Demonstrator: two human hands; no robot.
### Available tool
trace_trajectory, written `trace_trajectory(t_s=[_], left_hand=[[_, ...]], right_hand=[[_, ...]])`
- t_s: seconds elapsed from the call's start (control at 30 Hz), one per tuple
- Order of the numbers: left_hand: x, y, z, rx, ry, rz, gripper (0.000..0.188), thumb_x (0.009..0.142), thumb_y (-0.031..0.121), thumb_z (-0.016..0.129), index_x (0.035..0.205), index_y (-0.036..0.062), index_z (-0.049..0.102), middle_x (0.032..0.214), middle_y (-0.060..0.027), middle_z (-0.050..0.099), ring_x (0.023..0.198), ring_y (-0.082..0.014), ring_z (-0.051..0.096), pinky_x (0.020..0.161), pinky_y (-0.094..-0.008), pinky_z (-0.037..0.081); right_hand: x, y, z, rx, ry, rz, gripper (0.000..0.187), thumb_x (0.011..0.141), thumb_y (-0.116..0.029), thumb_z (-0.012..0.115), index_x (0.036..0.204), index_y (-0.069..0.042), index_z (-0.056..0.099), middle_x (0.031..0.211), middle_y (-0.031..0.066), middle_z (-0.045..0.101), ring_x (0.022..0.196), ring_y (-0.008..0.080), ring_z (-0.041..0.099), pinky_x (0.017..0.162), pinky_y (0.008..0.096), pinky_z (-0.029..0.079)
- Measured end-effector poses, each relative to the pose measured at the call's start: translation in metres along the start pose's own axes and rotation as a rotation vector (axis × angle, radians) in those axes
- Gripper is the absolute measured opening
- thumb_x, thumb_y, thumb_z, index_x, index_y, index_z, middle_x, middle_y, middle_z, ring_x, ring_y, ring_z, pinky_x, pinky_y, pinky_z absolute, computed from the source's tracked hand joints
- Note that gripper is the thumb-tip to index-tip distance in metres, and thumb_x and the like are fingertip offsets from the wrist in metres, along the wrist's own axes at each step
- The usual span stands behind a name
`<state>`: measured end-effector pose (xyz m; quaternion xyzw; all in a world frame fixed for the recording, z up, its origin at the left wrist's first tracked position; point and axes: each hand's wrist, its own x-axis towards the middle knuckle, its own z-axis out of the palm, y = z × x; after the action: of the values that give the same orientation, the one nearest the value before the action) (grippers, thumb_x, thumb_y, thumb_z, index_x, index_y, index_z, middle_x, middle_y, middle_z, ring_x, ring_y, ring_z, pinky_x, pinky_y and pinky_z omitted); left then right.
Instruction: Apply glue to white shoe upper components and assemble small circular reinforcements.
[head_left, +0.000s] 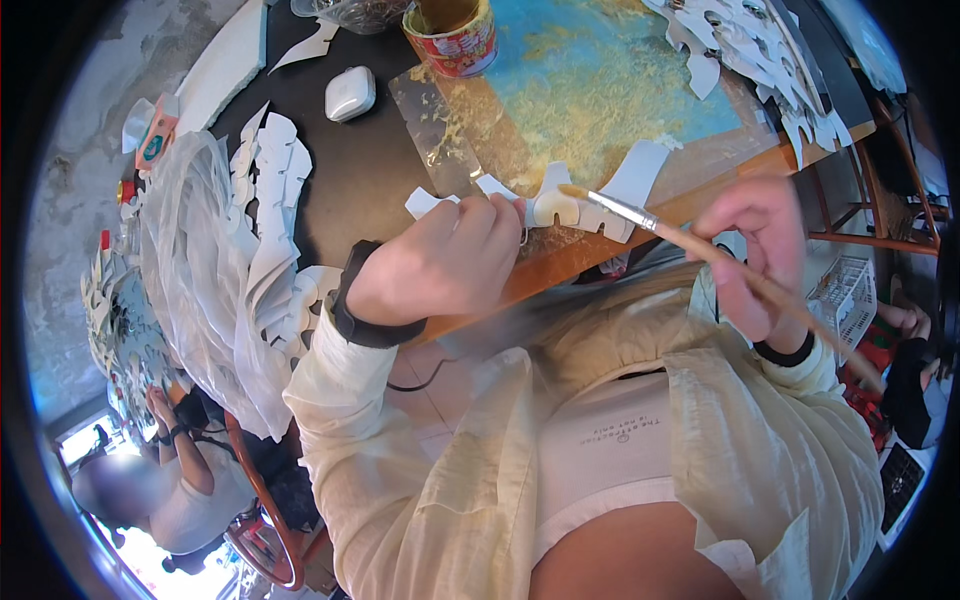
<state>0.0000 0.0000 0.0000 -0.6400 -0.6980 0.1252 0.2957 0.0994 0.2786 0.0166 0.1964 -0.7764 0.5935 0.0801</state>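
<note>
My right hand (755,240) is closed round a long paintbrush (692,243) with a wooden handle and silver ferrule. The brush tip meets a white cut sheet piece (638,174) with several curved lobes, at the table's near edge. A yellowish patch shows on the piece near the bristles. My left hand (450,255) pinches the left part of that piece, its fingertips partly hidden behind the knuckles. Beyond both hands stands a red-and-yellow tin (462,48), its rim smeared yellow.
A blue sheet (580,70) crusted with yellow residue covers the table's middle. White cut pieces lie at the left (277,180) and far right (725,45). A white case (350,94), clear plastic bag (200,250) and seated person (190,490) are to the left.
</note>
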Motion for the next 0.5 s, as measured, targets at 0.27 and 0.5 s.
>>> trace_trajectory(t_s=[0.27, 0.5], left_hand=[[0.001, -0.003, -0.006, -0.059, -0.024, 0.001, 0.028, 0.067, 0.003, 0.067, 0.094, -0.0049, 0.065, 0.086, -0.0047, 0.060, 0.066, -0.0117, 0.052, 0.050, -0.0214, 0.040], [-0.001, -0.002, -0.005, -0.056, -0.033, -0.001, 0.031, 0.066, 0.003, 0.066, 0.096, -0.0051, 0.065, 0.087, -0.0049, 0.060, 0.067, -0.0117, 0.052, 0.051, -0.0213, 0.040]], right_hand=[[0.001, -0.002, 0.017, -0.315, -0.125, -0.104, 0.026, 0.055, 0.003, 0.057, 0.080, -0.003, 0.054, 0.071, 0.0103, 0.055, 0.061, 0.0285, 0.051, 0.054, 0.0337, 0.042], [-0.002, 0.001, 0.009, -0.224, -0.208, -0.067, 0.019, 0.059, -0.004, 0.055, 0.078, -0.003, 0.054, 0.066, 0.0110, 0.056, 0.061, 0.0294, 0.059, 0.058, 0.0374, 0.051]])
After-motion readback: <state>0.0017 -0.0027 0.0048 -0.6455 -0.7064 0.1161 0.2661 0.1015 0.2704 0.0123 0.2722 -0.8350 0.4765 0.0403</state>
